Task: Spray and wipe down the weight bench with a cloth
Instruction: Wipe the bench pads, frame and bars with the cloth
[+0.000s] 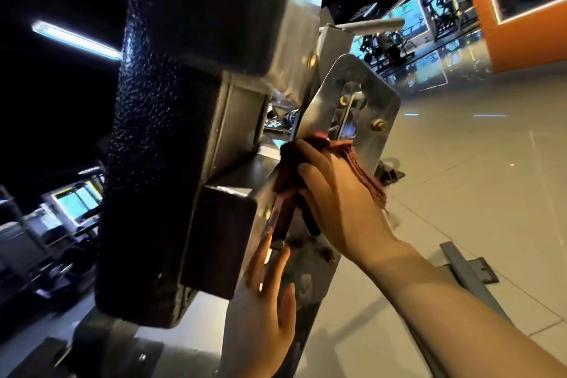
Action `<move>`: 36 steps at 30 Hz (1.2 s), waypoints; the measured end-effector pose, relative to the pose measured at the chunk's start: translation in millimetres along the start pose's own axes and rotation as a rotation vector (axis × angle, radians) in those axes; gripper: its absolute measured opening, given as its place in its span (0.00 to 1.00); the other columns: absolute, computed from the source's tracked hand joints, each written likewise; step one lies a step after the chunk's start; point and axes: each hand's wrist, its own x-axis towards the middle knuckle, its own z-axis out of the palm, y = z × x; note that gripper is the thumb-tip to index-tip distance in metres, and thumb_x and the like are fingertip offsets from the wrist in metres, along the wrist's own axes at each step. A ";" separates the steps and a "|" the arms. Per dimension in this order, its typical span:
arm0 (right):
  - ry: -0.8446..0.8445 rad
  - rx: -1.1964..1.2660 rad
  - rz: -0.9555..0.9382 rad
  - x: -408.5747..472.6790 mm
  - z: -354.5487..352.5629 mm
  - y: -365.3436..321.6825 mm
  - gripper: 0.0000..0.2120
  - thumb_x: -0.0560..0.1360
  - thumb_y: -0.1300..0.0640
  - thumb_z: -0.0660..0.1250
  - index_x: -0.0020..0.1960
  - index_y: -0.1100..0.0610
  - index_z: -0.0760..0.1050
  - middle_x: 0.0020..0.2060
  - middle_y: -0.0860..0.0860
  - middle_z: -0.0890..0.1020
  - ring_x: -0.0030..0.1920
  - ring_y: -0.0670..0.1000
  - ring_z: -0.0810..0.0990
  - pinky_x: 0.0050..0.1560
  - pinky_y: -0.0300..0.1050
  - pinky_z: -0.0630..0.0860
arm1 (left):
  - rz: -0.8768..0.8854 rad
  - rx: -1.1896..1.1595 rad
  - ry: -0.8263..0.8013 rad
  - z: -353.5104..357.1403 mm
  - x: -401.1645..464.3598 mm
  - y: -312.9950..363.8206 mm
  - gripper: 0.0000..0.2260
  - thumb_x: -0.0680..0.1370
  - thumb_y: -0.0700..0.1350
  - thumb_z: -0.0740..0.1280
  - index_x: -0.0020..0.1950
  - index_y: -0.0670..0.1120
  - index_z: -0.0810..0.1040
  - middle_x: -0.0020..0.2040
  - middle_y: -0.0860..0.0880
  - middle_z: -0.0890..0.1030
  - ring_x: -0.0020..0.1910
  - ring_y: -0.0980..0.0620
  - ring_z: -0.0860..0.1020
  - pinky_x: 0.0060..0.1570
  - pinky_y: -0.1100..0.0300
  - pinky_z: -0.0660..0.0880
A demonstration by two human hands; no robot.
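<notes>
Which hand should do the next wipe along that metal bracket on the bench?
Right. The right hand already holds the cloth against the bracket. The left hand holds no cloth and rests with straight fingers on the plate lower down.

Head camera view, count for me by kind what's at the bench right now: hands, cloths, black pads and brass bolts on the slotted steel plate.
Hands: 2, left hand and right hand
Cloths: 1, reddish cloth
Black pads: 1, black pad
Brass bolts on slotted steel plate: 1, brass bolt
Total: 5
</notes>
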 end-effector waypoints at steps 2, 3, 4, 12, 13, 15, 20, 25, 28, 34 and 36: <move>-0.071 -0.135 -0.059 -18.6 13.6 -2.5 0.16 0.70 0.65 0.72 0.57 0.63 0.78 0.66 0.61 0.75 0.62 0.62 0.76 0.68 0.53 0.68 | -0.049 0.011 0.017 -9.3 -5.6 -0.1 0.17 0.76 0.52 0.59 0.63 0.48 0.74 0.64 0.46 0.78 0.63 0.61 0.69 0.57 0.81 0.58; -0.110 -0.189 -0.106 -28.9 19.7 -7.1 0.17 0.67 0.66 0.74 0.55 0.61 0.79 0.66 0.60 0.76 0.61 0.62 0.77 0.68 0.51 0.67 | -0.066 0.028 0.043 -11.9 -7.8 -2.7 0.16 0.76 0.52 0.60 0.60 0.47 0.76 0.58 0.47 0.81 0.56 0.59 0.76 0.50 0.78 0.64; -0.161 -0.224 -0.151 -40.7 25.4 -13.4 0.19 0.65 0.65 0.74 0.55 0.60 0.78 0.65 0.59 0.77 0.61 0.61 0.78 0.68 0.50 0.66 | -0.081 0.044 0.064 -12.2 -11.6 -5.9 0.14 0.77 0.51 0.62 0.59 0.47 0.78 0.55 0.48 0.83 0.50 0.56 0.80 0.46 0.74 0.69; -0.327 -0.318 -0.316 -75.7 39.8 -34.2 0.23 0.62 0.63 0.70 0.57 0.54 0.80 0.62 0.54 0.80 0.61 0.54 0.79 0.67 0.49 0.66 | -0.504 -0.277 0.053 6.8 -39.9 7.1 0.18 0.78 0.57 0.62 0.66 0.57 0.65 0.63 0.60 0.72 0.61 0.51 0.77 0.55 0.55 0.75; -0.291 -0.281 -0.301 -70.4 36.5 -31.2 0.21 0.64 0.64 0.68 0.58 0.56 0.78 0.61 0.55 0.80 0.60 0.55 0.80 0.66 0.50 0.69 | -0.531 -0.300 0.043 6.9 -39.6 9.2 0.21 0.76 0.63 0.57 0.67 0.58 0.63 0.64 0.64 0.70 0.61 0.54 0.76 0.56 0.55 0.76; -0.191 -0.153 -0.149 -54.0 26.4 -25.5 0.14 0.72 0.63 0.62 0.57 0.60 0.73 0.61 0.60 0.79 0.59 0.61 0.80 0.63 0.54 0.74 | -0.576 -0.378 0.017 2.1 -36.7 11.4 0.26 0.72 0.71 0.53 0.66 0.61 0.61 0.62 0.72 0.65 0.59 0.69 0.72 0.55 0.66 0.75; 0.019 -0.083 0.047 -14.3 13.7 -18.3 0.12 0.74 0.66 0.66 0.57 0.67 0.76 0.64 0.65 0.75 0.61 0.66 0.76 0.61 0.56 0.74 | -0.659 -0.547 0.076 -4.5 -35.9 6.5 0.37 0.69 0.70 0.62 0.69 0.47 0.63 0.60 0.69 0.65 0.49 0.80 0.72 0.44 0.79 0.69; 0.004 -0.088 -0.024 -58.9 47.7 -44.8 0.12 0.74 0.63 0.61 0.57 0.62 0.75 0.60 0.63 0.78 0.61 0.62 0.75 0.60 0.53 0.75 | -0.623 -0.477 0.052 -2.8 -48.9 -5.2 0.49 0.64 0.81 0.48 0.72 0.47 0.65 0.67 0.60 0.67 0.60 0.76 0.67 0.47 0.83 0.63; -0.071 -0.124 -0.107 -78.8 60.2 -63.0 0.16 0.70 0.62 0.63 0.57 0.62 0.75 0.59 0.61 0.78 0.61 0.61 0.75 0.60 0.49 0.75 | -0.642 -0.490 0.032 -4.2 -53.4 -9.0 0.44 0.62 0.82 0.48 0.69 0.56 0.64 0.65 0.65 0.66 0.56 0.75 0.68 0.46 0.84 0.63; -0.137 -0.142 -0.106 -84.0 49.3 -61.4 0.17 0.70 0.63 0.61 0.59 0.59 0.73 0.61 0.60 0.79 0.60 0.60 0.78 0.63 0.47 0.72 | -0.617 -0.409 -0.008 -5.5 -56.3 -5.2 0.37 0.64 0.81 0.43 0.66 0.63 0.61 0.63 0.71 0.64 0.54 0.73 0.70 0.47 0.83 0.64; -0.028 -0.115 0.008 -82.3 39.5 -59.7 0.14 0.75 0.61 0.59 0.60 0.59 0.70 0.62 0.61 0.78 0.62 0.60 0.75 0.66 0.50 0.67 | -0.590 -0.359 -0.036 -1.6 -58.8 -7.2 0.41 0.67 0.79 0.43 0.71 0.57 0.63 0.69 0.62 0.69 0.62 0.65 0.70 0.56 0.71 0.68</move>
